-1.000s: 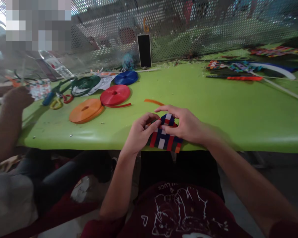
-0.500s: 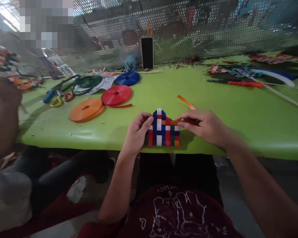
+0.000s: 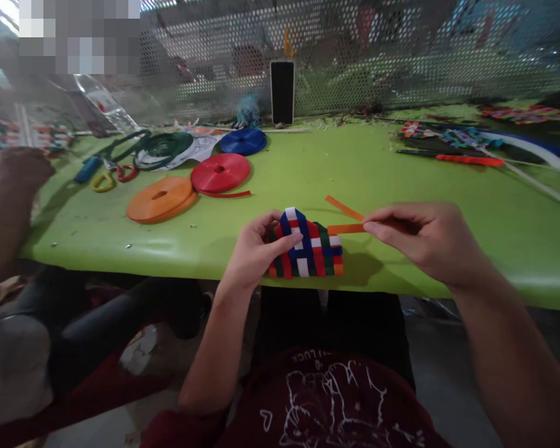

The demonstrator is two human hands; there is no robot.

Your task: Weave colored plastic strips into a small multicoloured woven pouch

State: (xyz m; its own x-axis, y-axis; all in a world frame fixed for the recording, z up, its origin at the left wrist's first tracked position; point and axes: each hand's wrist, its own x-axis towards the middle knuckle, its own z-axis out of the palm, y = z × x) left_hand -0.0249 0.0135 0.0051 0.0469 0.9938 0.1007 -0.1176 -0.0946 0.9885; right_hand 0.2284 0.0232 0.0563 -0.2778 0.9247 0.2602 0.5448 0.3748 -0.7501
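Note:
My left hand (image 3: 256, 252) is closed on a small woven ribbon piece (image 3: 303, 252), its thumb pressed on the front. The weave is checked in blue, white, red, green and orange, with a pointed top, and stands at the table's near edge. To its right, my right hand (image 3: 410, 236) pinches an orange ribbon strip (image 3: 346, 229) between thumb and fingertips. One end of the strip reaches the upper right edge of the weave; another orange length sticks out up and left from the pinch.
On the green table (image 3: 354, 162) lie orange (image 3: 144, 202), red (image 3: 233, 171), blue (image 3: 256, 142) and green (image 3: 161, 146) ribbon rolls. Scissors (image 3: 103, 180) lie at left. A phone (image 3: 282, 92) leans on the mesh. Another person's hand (image 3: 21, 171) is far left.
My right hand has moved right, drawing the orange strip away from the weave's front. My left thumb has shifted further across the weave, which now tilts slightly.

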